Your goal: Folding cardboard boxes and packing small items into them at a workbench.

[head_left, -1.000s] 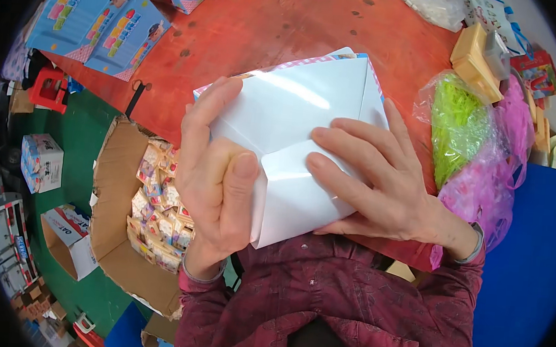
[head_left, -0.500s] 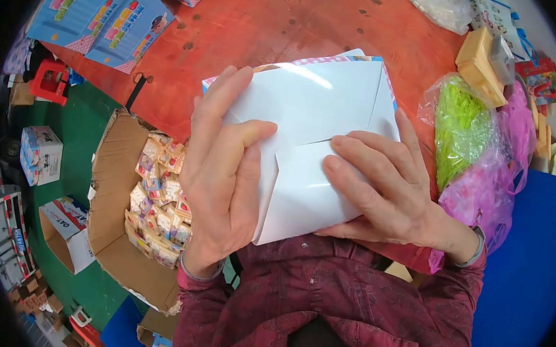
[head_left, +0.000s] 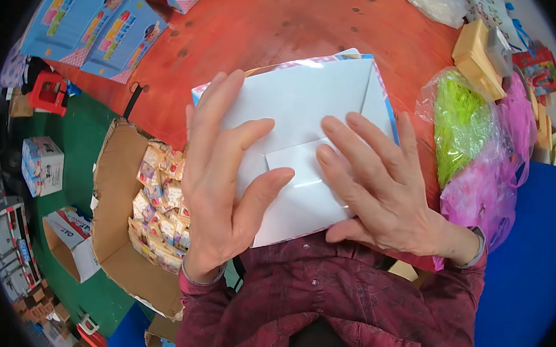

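A partly folded cardboard box (head_left: 302, 101) lies before me at the table's near edge, its plain white inside facing up and pink-checked and blue print along its rim. White flaps (head_left: 289, 203) lie folded over its near part. My left hand (head_left: 224, 163) lies along the box's left side, open, with its index finger and thumb apart over the white card. Fingers of my right hand (head_left: 380, 187) are stretched out and spread over the flap from the right, and its thumb is at the near edge. Both hands hide parts of the sides.
Printed blue boxes (head_left: 95, 25) stand at the far left of the red table (head_left: 276, 18). Below them is a large carton (head_left: 119, 188) of small packaged items (head_left: 159, 210). To the right are green shredded filler (head_left: 458, 128) in clear plastic, a pink bag (head_left: 483, 194) and a yellow container (head_left: 476, 58).
My left thumb has moved away from the index finger and over the flap. The right hand's fingers have spread, its thumb now visible at the near edge. The box has shifted slightly left.
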Action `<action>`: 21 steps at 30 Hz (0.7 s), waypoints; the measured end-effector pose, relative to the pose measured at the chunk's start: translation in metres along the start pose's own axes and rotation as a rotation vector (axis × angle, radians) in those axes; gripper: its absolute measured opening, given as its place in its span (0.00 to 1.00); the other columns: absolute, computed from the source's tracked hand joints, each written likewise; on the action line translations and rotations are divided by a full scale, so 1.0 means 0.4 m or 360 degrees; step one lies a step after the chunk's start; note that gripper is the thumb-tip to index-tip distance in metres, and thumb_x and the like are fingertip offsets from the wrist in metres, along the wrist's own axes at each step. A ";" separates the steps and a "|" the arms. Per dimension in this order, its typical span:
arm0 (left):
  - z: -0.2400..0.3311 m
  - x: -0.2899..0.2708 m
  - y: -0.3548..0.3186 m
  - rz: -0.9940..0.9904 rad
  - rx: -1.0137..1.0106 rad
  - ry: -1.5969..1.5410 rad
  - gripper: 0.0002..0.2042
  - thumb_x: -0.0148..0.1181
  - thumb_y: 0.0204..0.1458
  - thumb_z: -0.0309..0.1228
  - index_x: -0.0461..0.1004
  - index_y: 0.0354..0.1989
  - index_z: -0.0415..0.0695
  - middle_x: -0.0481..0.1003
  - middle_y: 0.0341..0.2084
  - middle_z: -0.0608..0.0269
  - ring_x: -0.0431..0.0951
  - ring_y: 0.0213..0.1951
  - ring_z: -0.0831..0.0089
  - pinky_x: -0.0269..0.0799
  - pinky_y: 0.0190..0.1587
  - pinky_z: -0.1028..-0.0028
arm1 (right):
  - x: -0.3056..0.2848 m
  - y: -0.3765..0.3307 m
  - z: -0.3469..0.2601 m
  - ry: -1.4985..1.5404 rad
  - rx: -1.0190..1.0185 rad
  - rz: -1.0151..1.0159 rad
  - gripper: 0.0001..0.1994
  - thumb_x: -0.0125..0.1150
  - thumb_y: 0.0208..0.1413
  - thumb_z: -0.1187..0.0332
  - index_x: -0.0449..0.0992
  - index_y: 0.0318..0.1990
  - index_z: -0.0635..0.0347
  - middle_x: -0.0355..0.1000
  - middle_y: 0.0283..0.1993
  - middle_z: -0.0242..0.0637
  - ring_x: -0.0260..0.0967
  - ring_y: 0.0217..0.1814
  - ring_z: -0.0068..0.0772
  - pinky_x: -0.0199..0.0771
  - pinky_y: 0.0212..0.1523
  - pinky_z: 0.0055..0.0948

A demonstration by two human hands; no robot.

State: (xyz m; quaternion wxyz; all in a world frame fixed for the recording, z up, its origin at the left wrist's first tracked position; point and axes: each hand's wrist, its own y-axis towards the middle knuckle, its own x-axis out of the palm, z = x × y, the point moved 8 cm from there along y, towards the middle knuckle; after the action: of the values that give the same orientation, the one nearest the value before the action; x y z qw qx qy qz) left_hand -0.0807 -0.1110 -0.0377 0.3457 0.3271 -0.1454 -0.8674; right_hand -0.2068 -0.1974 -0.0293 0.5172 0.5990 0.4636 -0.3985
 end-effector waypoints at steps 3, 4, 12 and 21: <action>0.002 0.001 0.007 -0.0119 0.0001 0.0023 0.16 0.64 0.39 0.23 0.74 0.39 0.35 0.62 0.58 0.39 0.60 0.61 0.43 0.51 0.62 0.52 | 0.010 0.000 0.006 0.0070 -0.0020 -0.0151 0.35 0.51 0.54 0.42 0.66 0.58 0.66 0.58 0.63 0.54 0.53 0.67 0.53 0.40 0.67 0.54; 0.003 0.004 0.009 -0.0171 0.0004 0.0032 0.18 0.65 0.37 0.23 0.74 0.40 0.36 0.62 0.58 0.40 0.59 0.62 0.44 0.51 0.62 0.53 | 0.004 -0.010 0.030 0.0283 0.0176 -0.0015 0.38 0.57 0.52 0.44 0.62 0.61 0.67 0.54 0.65 0.55 0.50 0.69 0.53 0.40 0.68 0.50; 0.000 0.007 0.006 -0.0135 -0.0175 -0.0057 0.14 0.59 0.36 0.22 0.76 0.36 0.38 0.62 0.59 0.43 0.54 0.65 0.49 0.44 0.65 0.54 | 0.077 -0.089 0.146 0.1569 0.1095 0.0175 0.57 0.71 0.40 0.48 0.40 0.66 0.77 0.46 0.67 0.60 0.44 0.71 0.50 0.46 0.68 0.38; -0.004 0.010 0.014 -0.0192 -0.0094 -0.0186 0.16 0.61 0.35 0.29 0.77 0.36 0.39 0.62 0.59 0.41 0.51 0.66 0.46 0.40 0.65 0.50 | 0.068 -0.040 0.160 0.1999 0.1355 -0.0087 0.56 0.76 0.37 0.58 0.41 0.68 0.70 0.53 0.64 0.48 0.52 0.66 0.39 0.54 0.64 0.32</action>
State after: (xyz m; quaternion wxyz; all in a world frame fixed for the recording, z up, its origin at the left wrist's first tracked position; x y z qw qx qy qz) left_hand -0.0791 -0.1180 -0.0381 0.2932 0.2738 -0.1198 -0.9081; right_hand -0.2154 -0.2561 -0.0689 -0.1298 0.8496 0.4916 -0.1398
